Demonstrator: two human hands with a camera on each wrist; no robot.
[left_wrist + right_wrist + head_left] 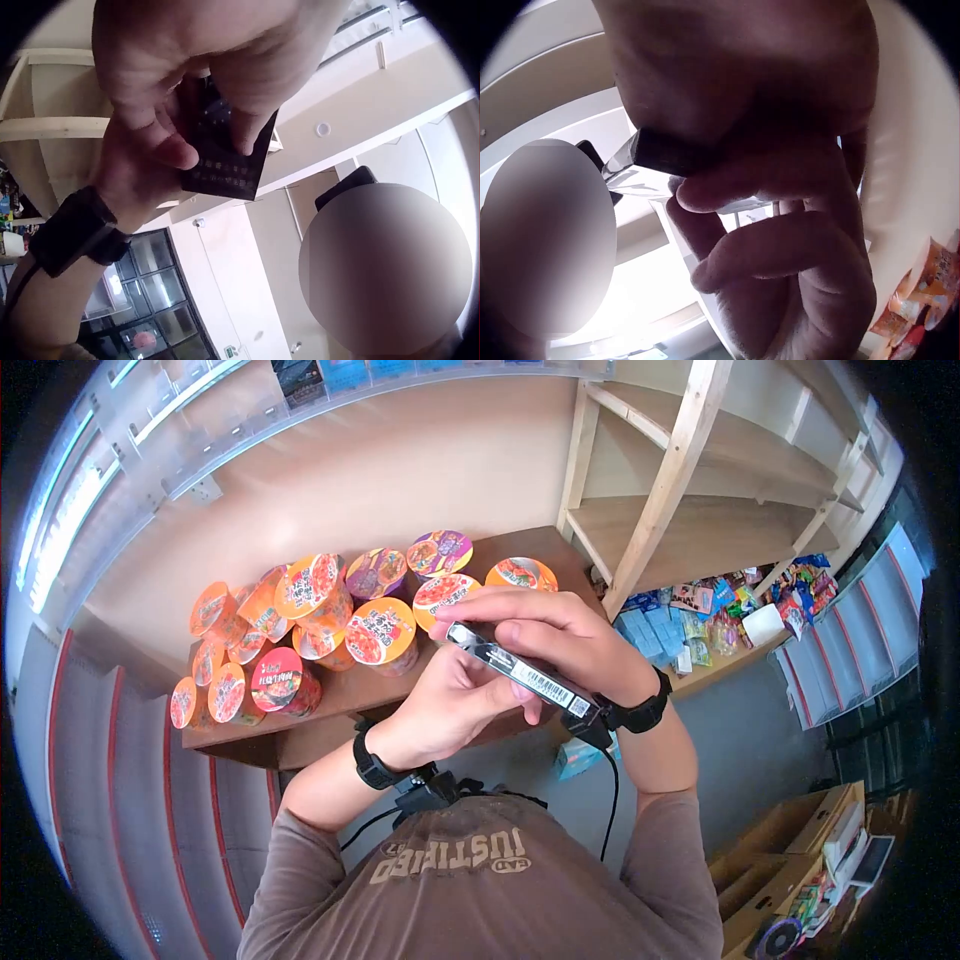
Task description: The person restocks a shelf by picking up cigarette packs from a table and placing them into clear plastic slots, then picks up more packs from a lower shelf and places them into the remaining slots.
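Note:
In the head view a slim dark box point(535, 680) with a barcode and a QR label on its narrow side is between the two hands, tilted over the person's front. My left hand point(445, 705) grips it from below and the left, thumb along the label edge. Over its top and right end, the fingers of my right hand point(570, 635) curl round it. Pale printed characters show on the black face of the box point(225, 176) in the left wrist view. Curled fingers point(772, 247) hide most of the box in the right wrist view.
Several instant noodle cups point(380, 632), some stacked, stand on a brown table point(345, 705) beyond the hands. A wooden shelf rack point(690, 530) is at the right, with colourful packets point(700, 605) below. Grey tiered racks point(150, 790) stand left, cardboard boxes point(770, 870) lower right.

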